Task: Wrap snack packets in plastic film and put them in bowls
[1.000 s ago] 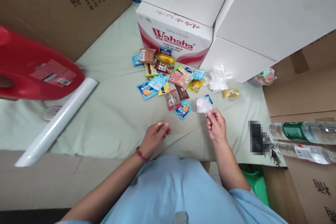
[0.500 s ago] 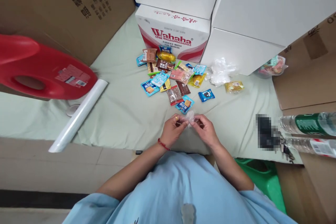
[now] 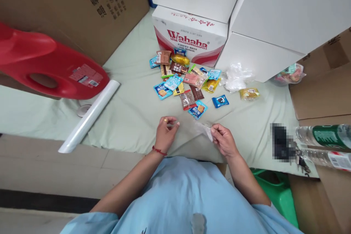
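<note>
A thin clear plastic bag [image 3: 203, 128] is pinched between the thumb and fingers of my right hand [image 3: 224, 140], its loose end spreading left over the cloth. My left hand [image 3: 165, 133], with a gold ring and a red cord bracelet, hovers left of the bag. Its fingers are curled, thumb and forefinger apart with nothing visible between them. Just beyond my hands lie a blue cracker packet [image 3: 197, 109] and a brown snack packet with a red edge [image 3: 187, 99]. A small blue wrapped snack [image 3: 220, 101] lies by itself to their right.
Several more snack packets [image 3: 172, 81] are heaped before a Wahaha carton [image 3: 189, 40]. More clear bags [image 3: 236, 76] and a yellow-wrapped snack [image 3: 249, 93] lie to the right. A white roll [image 3: 90, 115] and red jug [image 3: 55, 65] stand left; bottles [image 3: 326, 135] and keys [image 3: 303, 164] lie right.
My hands, together on the bag before, have moved apart. The left has gone left and come off the bag; the right keeps it, now stretched out longer. The view has shifted slightly.
</note>
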`<state>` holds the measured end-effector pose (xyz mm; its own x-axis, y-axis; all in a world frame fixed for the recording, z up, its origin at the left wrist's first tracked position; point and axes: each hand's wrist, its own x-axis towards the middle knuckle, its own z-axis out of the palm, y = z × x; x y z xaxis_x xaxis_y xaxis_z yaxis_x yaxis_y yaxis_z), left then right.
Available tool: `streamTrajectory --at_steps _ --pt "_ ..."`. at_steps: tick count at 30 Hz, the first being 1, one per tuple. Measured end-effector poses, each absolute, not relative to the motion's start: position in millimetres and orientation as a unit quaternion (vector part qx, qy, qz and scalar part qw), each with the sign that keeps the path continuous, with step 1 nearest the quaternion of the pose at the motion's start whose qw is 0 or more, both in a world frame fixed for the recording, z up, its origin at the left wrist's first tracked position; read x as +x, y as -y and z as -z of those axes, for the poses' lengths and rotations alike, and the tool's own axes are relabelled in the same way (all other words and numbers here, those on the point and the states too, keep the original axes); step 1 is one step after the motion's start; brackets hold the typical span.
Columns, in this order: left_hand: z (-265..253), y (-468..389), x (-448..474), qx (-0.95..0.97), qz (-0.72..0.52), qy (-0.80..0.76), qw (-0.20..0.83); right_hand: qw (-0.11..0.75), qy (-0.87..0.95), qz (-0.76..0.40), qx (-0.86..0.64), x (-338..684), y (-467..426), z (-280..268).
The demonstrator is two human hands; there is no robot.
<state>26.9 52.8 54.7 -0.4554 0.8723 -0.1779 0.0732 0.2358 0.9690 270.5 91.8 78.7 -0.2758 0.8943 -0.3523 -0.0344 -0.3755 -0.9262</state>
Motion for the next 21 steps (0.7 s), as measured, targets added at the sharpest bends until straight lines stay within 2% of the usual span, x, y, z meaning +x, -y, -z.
streamTrajectory --at_steps 2,5,7,12,17,21 --pt "-59.7 -50.3 27.1 0.317 -0.500 -0.684 0.426 0.374 0.497 -0.603 -0.501 262.7 -85.0 -78.4" --pt "-73.4 -45.7 37.5 0.282 -0.443 -0.596 0.607 0.370 0.625 -0.495 -0.477 248.2 -76.1 -79.7" --pt "-80.5 -44.8 48.1 0.262 -0.436 -0.554 0.659 0.348 0.695 -0.456 -0.434 238.5 -70.9 -80.1" --pt "-76.7 -49.7 60.9 0.260 -0.479 -0.555 0.628 0.344 0.710 -0.440 -0.429 231.0 -62.9 -76.7" --pt "-67.1 -48.0 52.8 0.193 -0.516 -0.528 0.647 0.401 0.547 -0.501 -0.537 249.1 -65.1 -68.1" --pt "-64.8 -45.3 46.4 0.195 -0.539 -0.524 0.630 0.435 0.399 -0.577 -0.565 269.8 -69.5 -58.4"
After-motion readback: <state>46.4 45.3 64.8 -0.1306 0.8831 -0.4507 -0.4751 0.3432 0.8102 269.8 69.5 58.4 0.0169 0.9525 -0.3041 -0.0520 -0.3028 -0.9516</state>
